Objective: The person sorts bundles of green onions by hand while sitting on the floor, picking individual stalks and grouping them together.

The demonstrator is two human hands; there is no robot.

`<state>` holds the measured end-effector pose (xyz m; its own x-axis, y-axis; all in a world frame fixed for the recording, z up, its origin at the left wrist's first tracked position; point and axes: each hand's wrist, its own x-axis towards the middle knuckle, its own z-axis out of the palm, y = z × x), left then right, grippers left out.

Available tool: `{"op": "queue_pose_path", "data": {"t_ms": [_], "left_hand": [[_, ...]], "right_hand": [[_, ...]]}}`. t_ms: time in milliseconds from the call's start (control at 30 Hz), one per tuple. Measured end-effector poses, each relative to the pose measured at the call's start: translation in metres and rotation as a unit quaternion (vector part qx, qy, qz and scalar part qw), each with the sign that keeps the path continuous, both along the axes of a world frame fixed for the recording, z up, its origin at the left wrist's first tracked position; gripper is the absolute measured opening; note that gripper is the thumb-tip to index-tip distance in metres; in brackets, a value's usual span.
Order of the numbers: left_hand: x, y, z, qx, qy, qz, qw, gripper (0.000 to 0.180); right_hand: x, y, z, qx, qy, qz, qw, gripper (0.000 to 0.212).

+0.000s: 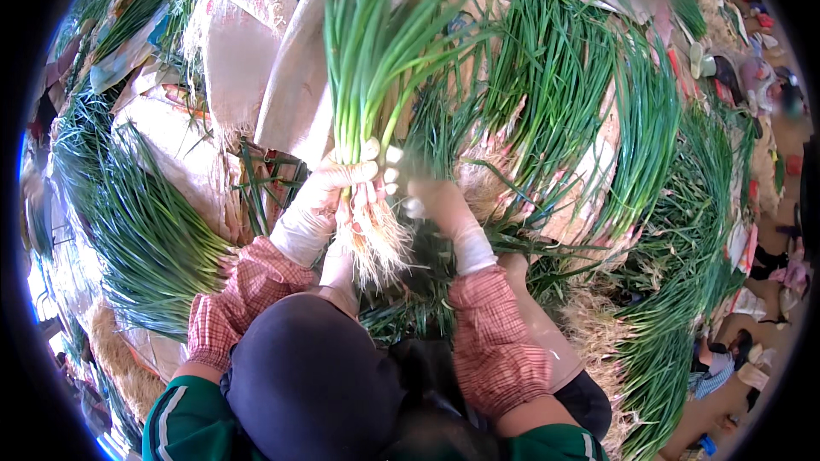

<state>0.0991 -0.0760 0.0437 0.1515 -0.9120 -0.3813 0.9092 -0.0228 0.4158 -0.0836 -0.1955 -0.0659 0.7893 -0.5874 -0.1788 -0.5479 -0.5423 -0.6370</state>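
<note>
My left hand, in a pale glove, is wrapped round a bunch of green onions just above the roots. The leaves point away from me and fan out to the right. Tangled pale roots hang below the grip, toward my body. Close by on the right is my right hand, also gloved, apart from the bunch by a small gap. Motion smears its fingers, so their pose is unclear.
Loose green onions lie in a heap at the left. Larger piles spread over sacking at the right, with rooty ends near my leg. Pale woven sacks lie ahead. Other people sit along the far right.
</note>
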Motion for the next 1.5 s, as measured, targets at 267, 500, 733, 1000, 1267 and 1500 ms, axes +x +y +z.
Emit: {"op": "queue_pose_path", "data": {"t_ms": [267, 500, 733, 1000, 1267, 1500], "left_hand": [[0.005, -0.006, -0.009, -0.073, 0.182, -0.054, 0.979, 0.046], [0.002, -0.003, 0.002, -0.055, 0.169, -0.031, 0.984, 0.026], [-0.024, -0.029, -0.008, 0.078, -0.054, -0.156, 0.983, 0.03], [-0.021, -0.016, -0.011, 0.151, -0.207, -0.205, 0.945, 0.02], [-0.022, -0.021, -0.013, 0.123, -0.178, -0.209, 0.953, 0.016], [-0.015, -0.008, -0.029, 0.078, -0.051, -0.195, 0.976, 0.029]], "right_hand": [[0.012, -0.097, 0.032, -0.062, 0.343, -0.201, 0.915, 0.039], [-0.035, -0.076, 0.078, 0.249, -0.097, -0.41, 0.872, 0.029], [-0.022, 0.024, 0.103, 0.364, -0.235, -0.366, 0.824, 0.03], [-0.005, 0.023, 0.086, 0.402, -0.161, -0.293, 0.852, 0.038], [0.024, 0.031, 0.045, 0.452, -0.341, -0.459, 0.684, 0.014], [0.037, 0.03, 0.064, 0.536, -0.289, -0.407, 0.681, 0.038]]}}
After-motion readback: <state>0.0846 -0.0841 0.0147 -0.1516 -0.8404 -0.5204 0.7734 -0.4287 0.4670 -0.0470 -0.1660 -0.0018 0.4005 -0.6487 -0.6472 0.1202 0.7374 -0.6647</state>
